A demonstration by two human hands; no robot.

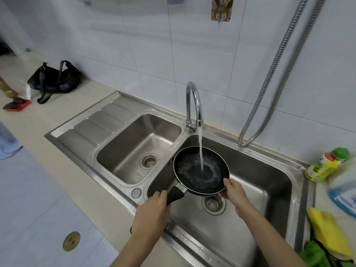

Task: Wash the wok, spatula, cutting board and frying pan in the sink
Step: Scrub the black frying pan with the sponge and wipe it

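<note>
A small black frying pan (192, 170) hangs over the right basin of the steel sink (269, 170). Water streams from the curved chrome tap (193, 101) into the pan's middle and swirls there. My left hand (152, 212) is wrapped around the pan's black handle (176, 193). My right hand (234, 191) grips the pan's near right rim, thumb on the edge. No wok, spatula or cutting board is in view.
The left basin (138, 149) and its ribbed drainboard lie to the left. A black bag (54, 79) sits on the counter at far left. At right stand a yellow-green bottle (325, 164), a blue bottle (344, 191) and yellow and green cloths (327, 234). A metal hose (277, 74) hangs on the tiled wall.
</note>
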